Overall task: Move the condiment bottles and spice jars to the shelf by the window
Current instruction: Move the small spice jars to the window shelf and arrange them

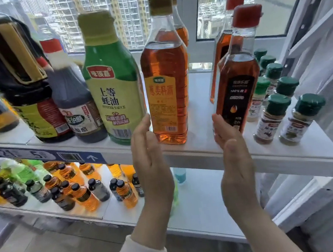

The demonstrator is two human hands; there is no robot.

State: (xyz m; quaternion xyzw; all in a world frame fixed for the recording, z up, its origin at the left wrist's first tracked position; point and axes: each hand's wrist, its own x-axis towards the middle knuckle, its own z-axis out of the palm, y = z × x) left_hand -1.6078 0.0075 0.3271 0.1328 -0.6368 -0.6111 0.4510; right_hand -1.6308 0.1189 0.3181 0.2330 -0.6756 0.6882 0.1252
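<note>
Top shelf [200, 100] by the window looks stocked; both hands flat, holding nothing.
Condiment bottles [113, 80] and spice jars [286, 110] stand on it. Left hand [151, 159] open beside the amber bottle [165, 79]; right hand [234, 159] open against the red-capped bottle [236, 87]. Probably only final nudging remains.
</note>
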